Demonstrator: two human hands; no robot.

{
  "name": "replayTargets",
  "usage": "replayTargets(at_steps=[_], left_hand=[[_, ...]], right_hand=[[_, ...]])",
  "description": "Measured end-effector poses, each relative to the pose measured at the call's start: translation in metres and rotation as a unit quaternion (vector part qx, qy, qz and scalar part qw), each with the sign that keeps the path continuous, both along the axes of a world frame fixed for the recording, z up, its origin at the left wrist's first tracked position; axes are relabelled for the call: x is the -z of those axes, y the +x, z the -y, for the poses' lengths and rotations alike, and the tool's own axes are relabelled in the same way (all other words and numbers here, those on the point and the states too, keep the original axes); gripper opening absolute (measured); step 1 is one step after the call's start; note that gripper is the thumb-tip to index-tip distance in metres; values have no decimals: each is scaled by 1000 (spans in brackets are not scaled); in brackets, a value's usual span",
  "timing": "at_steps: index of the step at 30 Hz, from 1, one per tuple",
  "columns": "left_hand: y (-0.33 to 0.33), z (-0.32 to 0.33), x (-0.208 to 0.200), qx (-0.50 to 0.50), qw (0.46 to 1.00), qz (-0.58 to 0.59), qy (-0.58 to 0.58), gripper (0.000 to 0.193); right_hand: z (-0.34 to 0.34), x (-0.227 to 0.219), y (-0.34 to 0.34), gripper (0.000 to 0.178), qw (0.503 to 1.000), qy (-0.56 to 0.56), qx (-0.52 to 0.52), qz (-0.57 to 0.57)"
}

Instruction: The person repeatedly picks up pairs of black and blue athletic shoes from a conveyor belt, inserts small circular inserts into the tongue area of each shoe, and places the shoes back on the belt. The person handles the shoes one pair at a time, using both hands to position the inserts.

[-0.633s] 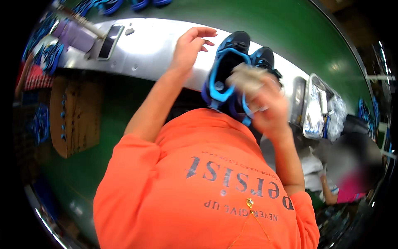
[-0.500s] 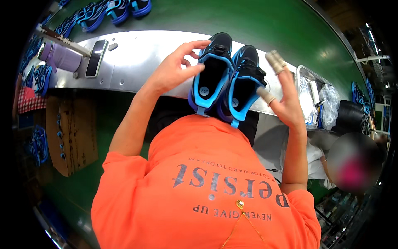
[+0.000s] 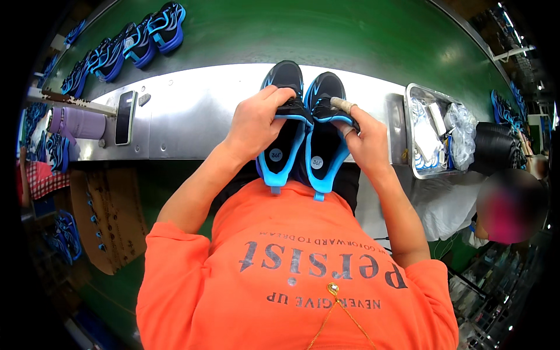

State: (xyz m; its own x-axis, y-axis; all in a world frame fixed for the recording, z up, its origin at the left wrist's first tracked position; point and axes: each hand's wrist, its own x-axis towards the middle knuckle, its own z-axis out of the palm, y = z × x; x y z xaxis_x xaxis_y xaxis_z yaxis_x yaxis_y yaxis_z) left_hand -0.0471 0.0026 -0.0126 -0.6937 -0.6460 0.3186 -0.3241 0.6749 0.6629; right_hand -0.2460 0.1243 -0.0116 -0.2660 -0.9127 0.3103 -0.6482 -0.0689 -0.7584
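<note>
Item, per my head cam: L shoe (image 3: 290,140) & R shoe (image 3: 322,142), blk w/ blue trim, side by side, touching, directly btwn the hands. Long axes run out from the wearer, toes away, heels twd the orange shirt (image 3: 315,227). L hand (image 3: 255,121): outer L of the pair, fingers closed on L tongue (image 3: 296,111). R hand (image 3: 368,139): outer R, thumb & a taped finger pinching R tongue (image 3: 341,117). Neither hand is nearer; each is on its own shoe, forward of the foot opening. Exact L grip I can't fully make out, since the knuckles cover it. Surface: metal ledge (image 3: 198,116), toes near its far edge, heels past its near edge. Beyond: green tabletop (image 3: 326,38), w/ row of similar shoes (image 3: 166,32) far L. On ledge, L: phone (image 3: 124,119), purple bottle (image 3: 87,123). At ledge's R, apart from R hand: metal tray (image 3: 410,137) w/ clear bags (image 3: 464,128), white pcs (image 3: 429,143). R of tray: blk bundle (image 3: 491,149). Below L: brown carton (image 3: 111,224). Far R: co-worker (image 3: 508,216), blurred, well apart.
</note>
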Motion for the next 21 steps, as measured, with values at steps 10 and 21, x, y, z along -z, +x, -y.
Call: replayTargets(at_steps=[10,21], left_hand=[[24,-4,-15,125,976,174,-47,60],[17,-21,-25,116,967,211,-78,41]], right_hand=[[-33,-25,0,45,980,100,-125,-117],[-38,-14,30,44,987,103,-111,-54]])
